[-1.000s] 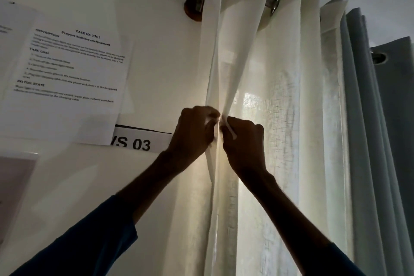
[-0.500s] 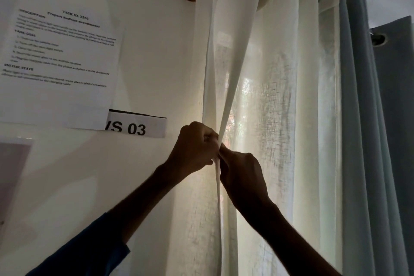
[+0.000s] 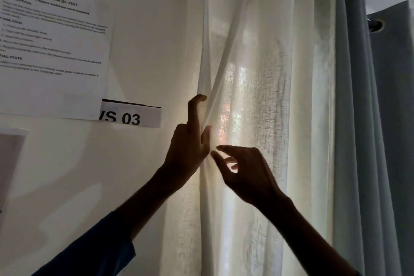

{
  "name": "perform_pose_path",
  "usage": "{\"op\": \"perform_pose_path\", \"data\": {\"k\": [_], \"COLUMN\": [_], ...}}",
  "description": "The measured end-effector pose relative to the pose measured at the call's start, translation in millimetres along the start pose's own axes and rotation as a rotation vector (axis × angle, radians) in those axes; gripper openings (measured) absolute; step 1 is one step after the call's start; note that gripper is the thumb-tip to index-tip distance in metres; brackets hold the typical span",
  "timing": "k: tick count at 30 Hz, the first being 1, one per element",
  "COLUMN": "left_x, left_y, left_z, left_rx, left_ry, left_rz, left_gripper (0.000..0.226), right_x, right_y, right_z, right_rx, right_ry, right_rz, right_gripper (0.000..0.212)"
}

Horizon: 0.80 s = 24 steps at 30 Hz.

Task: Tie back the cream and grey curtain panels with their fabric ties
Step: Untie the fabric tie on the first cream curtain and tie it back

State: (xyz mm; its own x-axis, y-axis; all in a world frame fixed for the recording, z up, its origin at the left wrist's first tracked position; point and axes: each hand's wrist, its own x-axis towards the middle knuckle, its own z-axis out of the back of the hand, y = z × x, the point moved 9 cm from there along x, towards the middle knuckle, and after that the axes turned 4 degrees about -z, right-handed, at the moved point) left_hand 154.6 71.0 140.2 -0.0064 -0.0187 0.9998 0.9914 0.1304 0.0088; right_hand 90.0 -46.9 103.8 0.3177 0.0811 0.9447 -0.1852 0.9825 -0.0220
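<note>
At the cream curtain (image 3: 268, 96) edge: left hand (image 3: 188, 148) pinches two folded strips (image 3: 219, 84), possibly ties.
Right hand (image 3: 248, 175): fingers spread, holding nothing, just beside.
Grey curtain (image 3: 363, 119): well apart, rightward.

Sheer cream panel (image 3: 268, 96) hangs backlit, in vertical folds; two narrow cream tie strips (image 3: 206, 29) converge downward. Grey panel (image 3: 358, 119) hangs alongside, right.

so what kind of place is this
Likely a room staged for recorded tasks, perhaps a bedroom: backlit cream curtain beside a grey curtain, a printed task sheet and a VS 03 label on the wall.
</note>
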Motion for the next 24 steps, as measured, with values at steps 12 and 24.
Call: {"op": "perform_pose_path", "data": {"k": [12,24], "left_x": [-0.4,17.2], "left_y": [-3.3,16.3], "left_z": [-25.7,5.6], "left_rx": [0.212,0.191], "left_ry": [0.115,0.028], "left_rz": [-0.221,-0.152], "left_gripper": [0.034,0.023], "right_x": [30.3,73.2], "right_y": [-76.8,14.9], "right_z": [107.9,-4.0], "right_rx": [-0.170,-0.034], "right_ry": [-0.498,-0.132], "right_rz": [-0.308,-0.180], "right_gripper": [0.071,0.041]}}
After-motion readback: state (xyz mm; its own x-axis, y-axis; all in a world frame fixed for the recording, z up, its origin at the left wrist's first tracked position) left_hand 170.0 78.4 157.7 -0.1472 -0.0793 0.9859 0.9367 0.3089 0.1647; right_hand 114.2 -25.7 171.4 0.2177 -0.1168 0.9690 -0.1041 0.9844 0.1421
